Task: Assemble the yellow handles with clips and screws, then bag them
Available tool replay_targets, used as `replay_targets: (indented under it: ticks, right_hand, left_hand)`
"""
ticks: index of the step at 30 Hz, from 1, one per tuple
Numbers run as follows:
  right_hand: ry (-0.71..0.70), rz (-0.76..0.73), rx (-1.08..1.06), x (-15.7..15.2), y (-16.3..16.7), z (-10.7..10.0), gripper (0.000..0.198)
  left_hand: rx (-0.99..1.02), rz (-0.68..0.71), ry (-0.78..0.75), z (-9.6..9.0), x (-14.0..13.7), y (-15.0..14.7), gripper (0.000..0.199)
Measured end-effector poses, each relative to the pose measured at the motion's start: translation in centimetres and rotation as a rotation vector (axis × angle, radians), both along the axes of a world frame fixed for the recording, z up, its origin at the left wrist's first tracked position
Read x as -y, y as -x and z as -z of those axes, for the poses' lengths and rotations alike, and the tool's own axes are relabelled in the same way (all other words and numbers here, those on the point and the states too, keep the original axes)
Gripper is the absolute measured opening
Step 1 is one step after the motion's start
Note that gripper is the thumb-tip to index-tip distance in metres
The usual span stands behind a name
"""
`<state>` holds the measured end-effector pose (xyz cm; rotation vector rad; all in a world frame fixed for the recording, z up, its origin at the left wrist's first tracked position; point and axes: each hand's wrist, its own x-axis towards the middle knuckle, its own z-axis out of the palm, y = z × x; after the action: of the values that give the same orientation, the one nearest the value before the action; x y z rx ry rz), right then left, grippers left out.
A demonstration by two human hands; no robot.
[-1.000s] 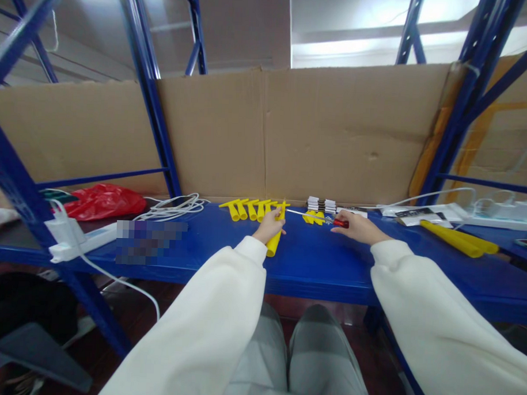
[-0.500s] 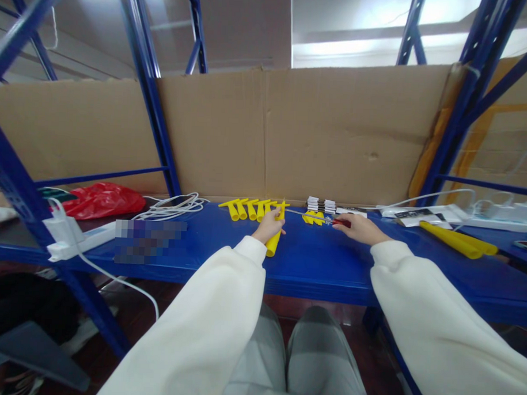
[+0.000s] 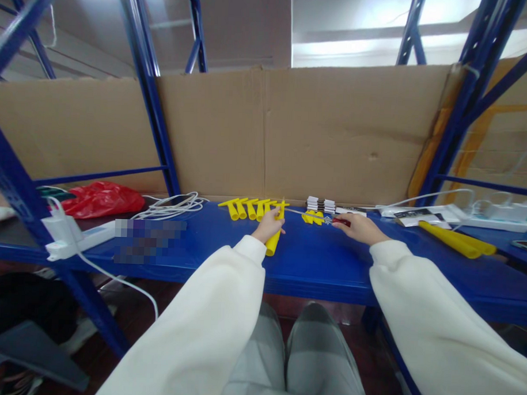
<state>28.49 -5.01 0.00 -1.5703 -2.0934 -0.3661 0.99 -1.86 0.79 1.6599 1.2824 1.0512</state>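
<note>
Pointing left from the right hand (image 3: 360,228) clasping it, the screwdriver (image 3: 341,222) aims crosswise at the far end of the near-to-far yellow tube (image 3: 272,245) the left hand (image 3: 268,225) grips.

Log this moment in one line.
left hand: gripping yellow tapered tube | right hand: holding red-handled metal screwdriver, shaft toward tube | nearby: yellow parts on blue tabletop

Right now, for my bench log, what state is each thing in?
Yellow piece, held in left hand
Screwdriver, held in right hand, pointing left
White cable, coiled loosely
Red plastic, crumpled
Other yellow pieces at left, lined up
White items, stacked
Yellow tubes at right, lying down
</note>
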Motion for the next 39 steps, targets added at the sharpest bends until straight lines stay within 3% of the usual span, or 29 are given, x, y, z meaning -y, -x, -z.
replay_targets:
  ticks: [8, 15, 20, 27, 35, 39]
  right_hand:
    - [-0.014, 0.065, -0.011, -0.27, -0.25, 0.20, 0.015]
    - [0.036, 0.033, 0.028, 0.22, 0.24, -0.16, 0.020]
    - [0.048, -0.025, -0.055, -0.19, 0.02, 0.09, 0.019]
    - [-0.018, 0.028, -0.005, -0.26, -0.42, 0.27, 0.014]
    - [0.043, -0.028, -0.054, -0.23, -0.27, 0.25, 0.021]
    - [0.050, 0.019, -0.081, -0.13, -0.17, 0.16, 0.018]
  left_hand:
    - [0.018, 0.017, -0.011, 0.37, -0.45, 0.03, 0.062]
    - [0.002, 0.000, -0.005, 0.08, -0.11, 0.01, 0.064]
    - [0.034, 0.005, 0.013, 0.16, -0.28, 0.10, 0.066]
    - [0.037, 0.006, -0.004, 0.31, -0.39, 0.07, 0.066]
    - [0.003, 0.003, -0.003, 0.16, -0.27, 0.10, 0.067]
    - [0.011, 0.009, -0.008, 0.29, -0.45, 0.09, 0.068]
